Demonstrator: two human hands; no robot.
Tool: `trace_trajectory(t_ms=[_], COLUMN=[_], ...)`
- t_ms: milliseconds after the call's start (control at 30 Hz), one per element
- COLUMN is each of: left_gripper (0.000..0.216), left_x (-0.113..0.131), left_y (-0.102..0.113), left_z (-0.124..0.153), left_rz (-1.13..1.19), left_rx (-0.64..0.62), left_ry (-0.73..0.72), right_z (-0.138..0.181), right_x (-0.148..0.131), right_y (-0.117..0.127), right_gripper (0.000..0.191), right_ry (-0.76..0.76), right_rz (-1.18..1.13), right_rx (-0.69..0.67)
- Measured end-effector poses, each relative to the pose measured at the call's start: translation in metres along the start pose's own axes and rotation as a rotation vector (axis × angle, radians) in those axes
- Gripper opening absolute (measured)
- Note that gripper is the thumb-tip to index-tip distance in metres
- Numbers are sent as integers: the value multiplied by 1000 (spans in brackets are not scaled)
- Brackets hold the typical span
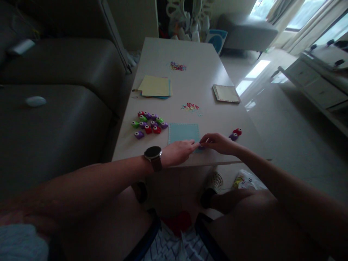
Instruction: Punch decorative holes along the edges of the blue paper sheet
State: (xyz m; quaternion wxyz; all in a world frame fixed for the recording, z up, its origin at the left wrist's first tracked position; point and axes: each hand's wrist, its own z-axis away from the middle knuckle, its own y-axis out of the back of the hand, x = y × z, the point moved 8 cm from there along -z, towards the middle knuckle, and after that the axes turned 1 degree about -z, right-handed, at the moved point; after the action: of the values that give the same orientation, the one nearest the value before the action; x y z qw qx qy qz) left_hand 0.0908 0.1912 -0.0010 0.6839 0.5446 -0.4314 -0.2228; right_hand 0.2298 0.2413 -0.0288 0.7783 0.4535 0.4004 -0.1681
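In the head view, a person sits at the near end of a pale surface (201, 78), with a blue card (183, 132) lying flat near the front edge, just before them. The left hand (181, 151) rests over the card's lower edge, fingers stretched forward and together, apparently to keep it from sliding; whether those fingers also pinch anything cannot be told. The right hand (217, 142) has its fingers curled around a small purple punch (201, 146) at the card's lower right, where the two hands' fingertips meet, a placing that seems meant to bring the tool to the card's border.

A cluster of coloured punches (153, 123) stands to the left of the card, and a red and purple pair (233, 136) to the right, likely set there to be within reach. Paper scraps (191, 106) lie beyond the card, with a second scrap heap (178, 66) farther off, perhaps gathered out of the way. A paper stack (155, 86), yellow on top, lies at the left, and cream cards (227, 93) with patterned borders are piled at the right.

As for containers, a plastic bag (248, 180) on the floor shows something yellow, either contents or printing. The drawer cabinet (323, 81) at the right hides whatever it holds.
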Motion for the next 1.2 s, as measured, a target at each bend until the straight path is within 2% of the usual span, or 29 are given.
trace_trajectory(t_ms=[300,400,767,900,1067,1200], left_gripper=[58,64,63,63,73,60], left_x=[0,0,-2,-3,-4,-1], left_y=[2,0,-6,-5,0,0], left_z=[2,1,-5,-5,4,5], left_rz=[60,57,56,56,120,84], left_rx=[-13,-9,-18,-26,-14,-14], left_ry=[-15,-35,-29,-14,17,4], right_z=[-1,-3,-15,-15,-3,5], right_x=[-3,-1,7,9,10,15], right_y=[-2,-2,-1,1,12,26], right_gripper=[27,21,9,7,20,21], right_ry=[24,8,-192,-207,-163,-152], right_rz=[6,-12,-19,-18,-81,-18], right_rx=[-29,-17,34,39,-10,34])
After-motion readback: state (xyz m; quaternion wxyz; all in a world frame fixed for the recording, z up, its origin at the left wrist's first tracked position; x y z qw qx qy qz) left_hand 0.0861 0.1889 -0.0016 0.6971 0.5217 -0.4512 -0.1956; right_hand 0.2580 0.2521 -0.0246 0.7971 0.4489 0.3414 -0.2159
